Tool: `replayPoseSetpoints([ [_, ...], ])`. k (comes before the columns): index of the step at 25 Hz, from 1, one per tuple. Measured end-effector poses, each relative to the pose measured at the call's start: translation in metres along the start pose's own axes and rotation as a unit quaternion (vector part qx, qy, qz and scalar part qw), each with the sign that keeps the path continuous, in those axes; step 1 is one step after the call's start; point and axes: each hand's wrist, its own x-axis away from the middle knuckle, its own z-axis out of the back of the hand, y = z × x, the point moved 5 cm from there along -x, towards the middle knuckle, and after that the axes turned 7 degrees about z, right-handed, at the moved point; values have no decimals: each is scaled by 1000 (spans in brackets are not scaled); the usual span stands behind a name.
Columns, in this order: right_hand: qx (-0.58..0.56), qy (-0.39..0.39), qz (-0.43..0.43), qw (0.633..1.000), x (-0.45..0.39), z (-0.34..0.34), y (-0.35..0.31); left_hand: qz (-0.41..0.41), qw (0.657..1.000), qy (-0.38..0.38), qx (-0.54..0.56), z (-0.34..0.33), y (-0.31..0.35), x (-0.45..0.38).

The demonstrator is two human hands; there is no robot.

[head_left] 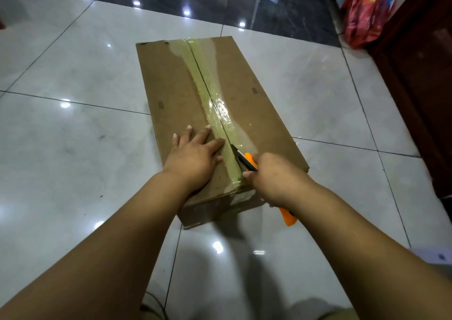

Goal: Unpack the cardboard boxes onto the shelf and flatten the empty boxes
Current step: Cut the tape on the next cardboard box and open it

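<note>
Box: cardboard box (181,94) lies on the floor (73,148) in front of me, flaps closed, tape (208,92) running along the centre seam.
Left hand: my left hand (193,158) lies flat on the near end of the lid, fingers spread, just left of the seam.
Right hand: my right hand (271,177) grips an orange utility knife (247,160), its blade at the taped seam near the box's near edge.
Far right: red plastic bag (364,23) on the floor beside dark wooden furniture (420,74).
</note>
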Motion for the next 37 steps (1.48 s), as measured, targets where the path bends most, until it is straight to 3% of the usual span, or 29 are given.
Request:
replayPoseSetpoints([
  [9,-13,-27,40,999,37,-10,21,-38,997,-36,-56,-2,11,16],
  [13,-80,-34,33,996,47,-7,32,-46,994,-66,-72,0,14,20],
  [16,-127,-6,19,992,54,-3,41,-64,991,-51,-103,1,14,20],
  [19,-169,73,7,983,54,5,51,-79,988,-26,-128,4,15,16],
  [26,-48,210,0,977,23,8,54,-90,990,-36,-105,1,18,14],
  [32,-52,227,-65,970,-8,-1,59,-107,987,-45,-108,2,21,6],
  [37,-28,196,-93,976,-22,2,62,-130,985,-43,-106,7,25,0],
])
